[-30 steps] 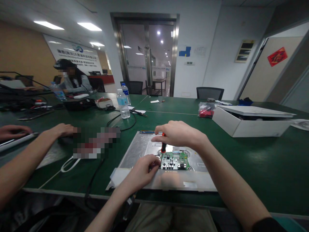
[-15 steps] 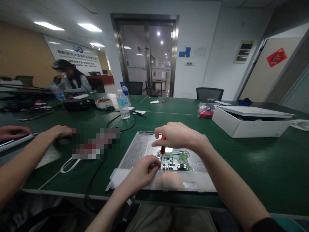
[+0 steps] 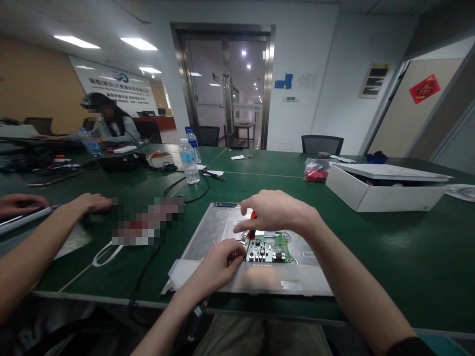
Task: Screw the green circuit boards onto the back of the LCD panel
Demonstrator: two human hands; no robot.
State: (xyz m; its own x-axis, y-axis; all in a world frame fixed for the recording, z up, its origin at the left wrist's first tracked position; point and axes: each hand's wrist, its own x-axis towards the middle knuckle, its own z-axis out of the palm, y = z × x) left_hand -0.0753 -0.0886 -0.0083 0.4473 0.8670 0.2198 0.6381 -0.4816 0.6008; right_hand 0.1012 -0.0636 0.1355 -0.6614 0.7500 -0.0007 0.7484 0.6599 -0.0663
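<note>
Screwdriver (image 3: 252, 233) — partly behind right hand (image 3: 274, 210) | co-worker's forearm (image 3: 33, 252) — cut by left edge

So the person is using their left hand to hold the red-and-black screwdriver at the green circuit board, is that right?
Not quite: the head view shows the right hand holding the red-and-black screwdriver. It is indeed at the green circuit board, but the left hand is down by the board's left edge.

Glass doors (image 3: 208, 84) in a pale wall (image 3: 297, 39), ceiling lights (image 3: 139, 44) upper left.

Black sleeve (image 3: 407, 345) (and khaki trousers (image 3: 230, 337))
</note>
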